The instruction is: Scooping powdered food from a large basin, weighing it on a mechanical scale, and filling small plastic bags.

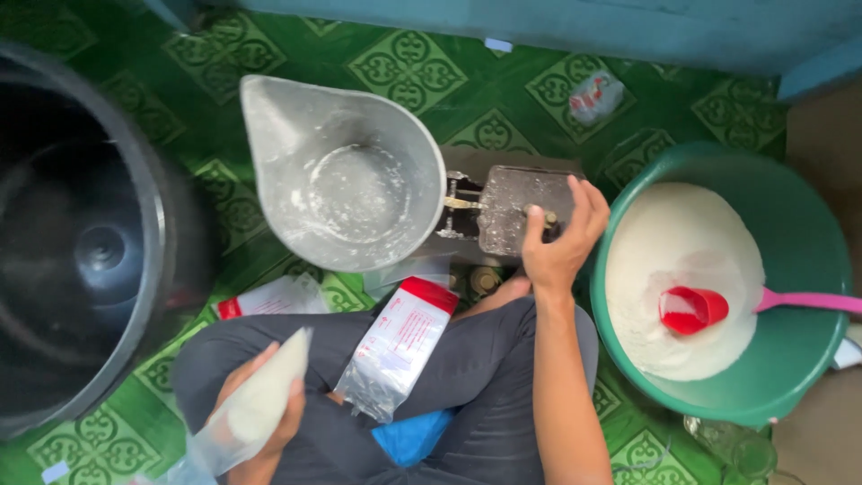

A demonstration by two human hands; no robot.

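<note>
Our left hand (260, 409) clasps a soft, slumping bag of white powder (256, 400), best cradled from below; our right hand (561, 242) apparently pinches the scale (521, 211) knob.

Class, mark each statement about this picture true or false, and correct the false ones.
1. The left hand holds a bag filled with white powder. True.
2. The right hand rests in the green basin. False: it is on the scale, beside the basin.
3. A red scoop lies on the powder in the basin. True.
4. The metal pan on the scale is heaped full. False: it holds only a thin white residue.
5. An empty packet lies across the person's lap. True.
6. The floor mat is plain blue. False: it is green with a pattern.
</note>
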